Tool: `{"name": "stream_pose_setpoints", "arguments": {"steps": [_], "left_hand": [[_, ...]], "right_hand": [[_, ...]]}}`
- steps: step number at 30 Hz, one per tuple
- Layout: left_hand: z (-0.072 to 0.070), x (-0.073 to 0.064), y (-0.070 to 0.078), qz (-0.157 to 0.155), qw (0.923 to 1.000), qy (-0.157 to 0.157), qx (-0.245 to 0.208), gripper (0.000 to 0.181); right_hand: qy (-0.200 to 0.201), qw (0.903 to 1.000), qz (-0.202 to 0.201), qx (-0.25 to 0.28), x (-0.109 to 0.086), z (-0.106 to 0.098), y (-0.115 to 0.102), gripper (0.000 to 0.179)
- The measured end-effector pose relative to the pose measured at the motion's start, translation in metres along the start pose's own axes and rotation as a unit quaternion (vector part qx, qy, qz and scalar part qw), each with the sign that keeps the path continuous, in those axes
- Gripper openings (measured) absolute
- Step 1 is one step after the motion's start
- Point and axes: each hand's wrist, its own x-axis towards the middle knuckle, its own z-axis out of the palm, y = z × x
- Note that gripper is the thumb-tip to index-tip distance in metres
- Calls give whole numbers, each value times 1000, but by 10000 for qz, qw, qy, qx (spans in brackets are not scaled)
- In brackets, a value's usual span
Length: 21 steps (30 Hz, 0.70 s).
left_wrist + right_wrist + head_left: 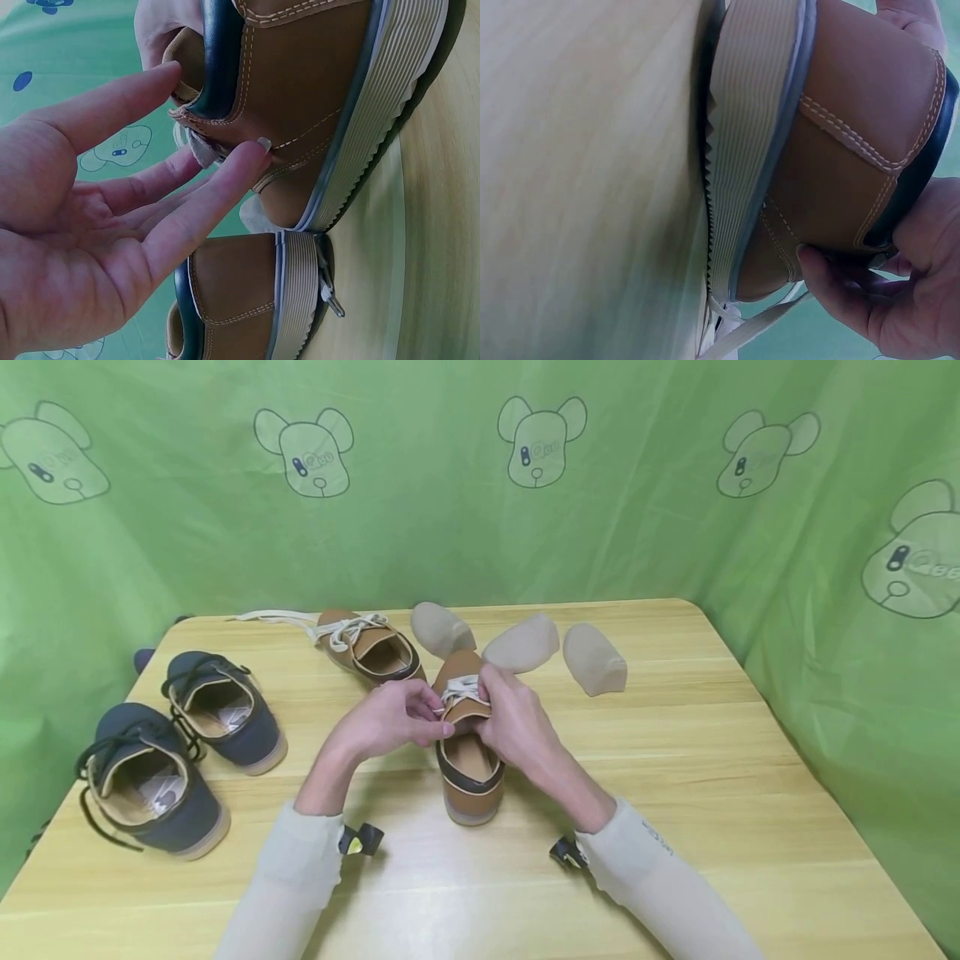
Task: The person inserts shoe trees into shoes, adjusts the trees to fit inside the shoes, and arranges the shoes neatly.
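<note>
A brown lace-up shoe (472, 800) with a dark collar stands on the table, heel towards me. My left hand (390, 720) is at its left side. In the left wrist view its fingers are nearly straight; the thumb touches the tongue (187, 64) and one fingertip rests on the shoe's side. On the other side my right hand (519, 718) grips the shoe's edge beside the laces, its fingers bent over the collar. The pale laces (462, 688) lie between both hands. In the right wrist view a loose lace (769, 322) hangs beyond the toe.
Another brown shoe (372, 642) stands behind to the left, its long lace (279, 615) trailing. Two navy shoes (258, 728) stand at the far left. Three beige rounded pieces (522, 645) lie along the back. A green curtain (450, 543) surrounds the wooden table (697, 760).
</note>
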Motion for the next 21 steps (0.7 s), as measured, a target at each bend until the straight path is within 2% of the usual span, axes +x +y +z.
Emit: {"name": "stream_pose_setpoints", "arguments": {"steps": [9, 17, 21], "left_hand": [[-1, -1, -1, 139, 9998, -16, 105, 34], [-4, -1, -1, 209, 9997, -113, 30, 33], [-4, -3, 1, 208, 9997, -88, 68, 33]], "right_hand": [[-273, 9994, 139, 143, 0, -5, -1, 43], [-1205, 9905, 420, 513, 0, -31, -2, 36], [-1512, 9857, 414, 612, 0, -39, -1, 37]]}}
